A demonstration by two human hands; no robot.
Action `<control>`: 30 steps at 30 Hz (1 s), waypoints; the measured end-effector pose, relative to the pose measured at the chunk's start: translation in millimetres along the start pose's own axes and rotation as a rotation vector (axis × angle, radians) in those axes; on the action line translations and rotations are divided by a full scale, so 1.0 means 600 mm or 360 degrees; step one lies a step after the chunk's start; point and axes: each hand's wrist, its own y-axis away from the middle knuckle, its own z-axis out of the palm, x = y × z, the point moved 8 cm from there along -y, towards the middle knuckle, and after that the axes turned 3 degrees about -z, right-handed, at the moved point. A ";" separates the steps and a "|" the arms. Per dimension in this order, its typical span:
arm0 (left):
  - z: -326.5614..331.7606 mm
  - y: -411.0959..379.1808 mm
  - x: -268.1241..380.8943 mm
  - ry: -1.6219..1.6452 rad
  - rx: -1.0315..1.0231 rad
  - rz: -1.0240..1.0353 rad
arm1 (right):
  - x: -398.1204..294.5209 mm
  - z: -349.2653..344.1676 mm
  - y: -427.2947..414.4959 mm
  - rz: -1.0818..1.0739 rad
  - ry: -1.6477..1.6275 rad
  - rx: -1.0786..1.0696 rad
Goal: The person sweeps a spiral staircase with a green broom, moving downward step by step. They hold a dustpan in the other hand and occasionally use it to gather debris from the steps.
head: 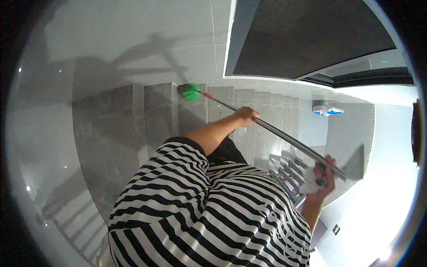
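A long metal pole [287, 137] slants across the view in both hands. Around its middle, my left hand [246, 116] is closed. My right hand [325, 175] grips it near the upper end, and a blurred whitish thing [310, 182] is at that palm; I cannot tell what it is. At the far end, past a red joint [207, 95], a brush head with green bristles [191, 92] touches the corner where a grey stair step [193, 106] meets the wall [133, 43]. A black and white striped shirt covers my body and hides part of the stairs.
Grey stairs [267, 110] run down towards a landing on the right. Beside the wall there lies a white and blue bag [328, 110]. A slatted railing or rack [288, 172] is partly hidden by my body. A dark framed window [317, 36] is at upper right.
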 end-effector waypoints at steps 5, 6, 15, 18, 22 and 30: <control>0.059 -0.060 0.235 0.0330 -0.0163 0.0309 | -0.178 -0.059 0.117 -0.0506 0.0180 -0.0338; 0.065 -0.065 0.266 0.0345 -0.0165 0.0385 | -0.198 -0.048 0.133 -0.0504 0.0112 -0.0419; 0.141 -0.035 0.200 0.0154 -0.0512 0.0288 | -0.100 -0.131 0.116 -0.0419 0.0083 0.0252; 0.134 -0.036 0.133 0.0072 -0.0196 0.0362 | 0.020 -0.131 0.059 -0.0200 -0.0088 -0.0041; 0.156 -0.074 -0.018 0.0048 -0.0087 -0.0003 | 0.143 -0.067 0.010 0.0143 -0.0301 -0.0010; 0.190 -0.163 0.227 0.0312 -0.0066 0.0494 | -0.041 -0.112 0.057 -0.0409 0.0025 0.0019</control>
